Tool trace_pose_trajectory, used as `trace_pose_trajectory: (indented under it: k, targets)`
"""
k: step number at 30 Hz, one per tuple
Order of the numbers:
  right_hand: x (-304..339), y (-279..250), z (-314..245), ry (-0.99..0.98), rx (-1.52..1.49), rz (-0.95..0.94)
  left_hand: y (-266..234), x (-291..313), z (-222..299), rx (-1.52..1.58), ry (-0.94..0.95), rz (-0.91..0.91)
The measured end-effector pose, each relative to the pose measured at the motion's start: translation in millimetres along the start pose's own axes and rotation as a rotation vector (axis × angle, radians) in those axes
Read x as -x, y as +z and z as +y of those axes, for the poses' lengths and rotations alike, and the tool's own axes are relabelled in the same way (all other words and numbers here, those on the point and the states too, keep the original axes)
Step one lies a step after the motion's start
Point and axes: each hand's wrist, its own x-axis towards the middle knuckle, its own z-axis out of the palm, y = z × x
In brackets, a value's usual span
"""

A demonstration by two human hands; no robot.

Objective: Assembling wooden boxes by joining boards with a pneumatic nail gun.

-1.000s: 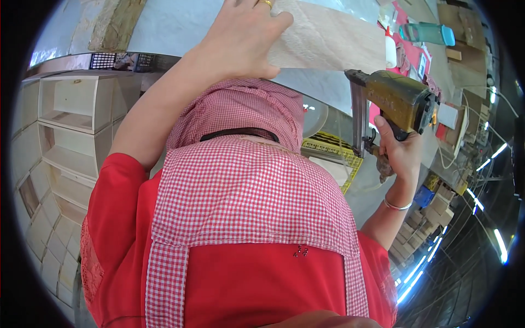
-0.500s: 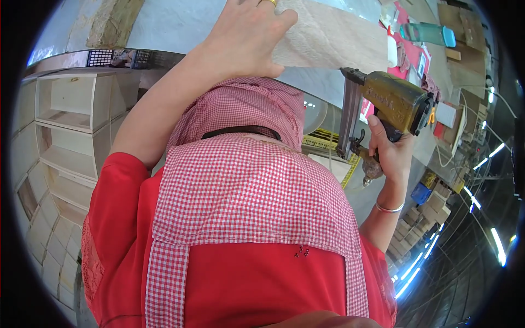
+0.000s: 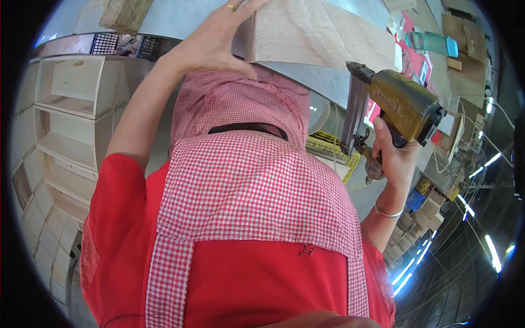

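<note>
My right hand (image 3: 395, 146) is wrapped round the grip of a yellow-brown pneumatic nail gun (image 3: 403, 105), whose nose points up and left toward the wooden piece. A pale wooden panel or box (image 3: 322, 37) lies on the light worktop (image 3: 314, 78) at the upper middle, its end face showing on the left. Beside that left end, my left hand (image 3: 216, 41) is held with thumb and fingers spread. Its fingertips are near the wood's left edge; whether they touch it I cannot tell. The gun's nose is just off the wood's lower right corner.
Pale wooden boxes (image 3: 68, 109) are stacked at the left. A rough wood block (image 3: 124, 15) sits on the worktop's upper left. A teal bottle (image 3: 432, 44) lies at the upper right. Below the worktop there is a yellow-black strip (image 3: 326, 143). Cartons (image 3: 424, 216) stand farther right.
My left hand has moved left off the top of the wood, and its fingers have spread. The nail gun has shifted slightly to the right, still in my right hand.
</note>
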Motion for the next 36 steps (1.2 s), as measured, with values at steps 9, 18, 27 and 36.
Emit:
trace_pose_trajectory:
  k: [9, 18, 27, 36]
  targets:
    - [7.0, 23.9, -11.0, -0.067, 0.009, -0.082, 38.5, -14.3, -38.1, -0.168, 0.550, 0.593]
    - [36.7, 25.1, 18.7, -0.037, -0.241, 0.164, 72.5, -21.1, 124.5, 0.856, -0.063, -0.514]
    - [58.5, 3.4, 65.4, 0.084, -0.394, 0.328, 150.8, -38.6, 169.5, 1.107, -0.153, -0.765]
    - [29.0, -48.9, 123.0, 0.012, -0.660, 0.519, 180.9, -72.9, 161.0, 0.607, -0.178, -0.524]
